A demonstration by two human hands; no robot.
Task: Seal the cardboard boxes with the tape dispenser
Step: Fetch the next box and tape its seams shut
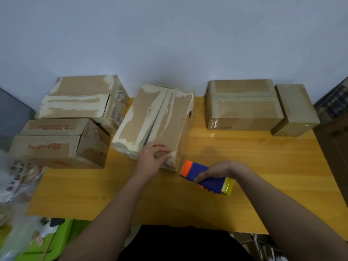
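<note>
A cardboard box (169,113) with an unsealed centre seam and torn tape traces lies tilted in the middle of the wooden table (263,166). My left hand (153,157) grips its near corner, fingers curled over the edge. To the right of that corner, my right hand (216,171) holds a tape dispenser (207,178) just above the table; it is blue with an orange end and a yellowish tape roll at the other end.
Two worn boxes (79,97) (56,144) sit at the left. Two taped boxes (243,104) (295,110) stand at the back right by the wall. Plastic bags (17,178) and a green bin (56,240) lie off the table's left edge.
</note>
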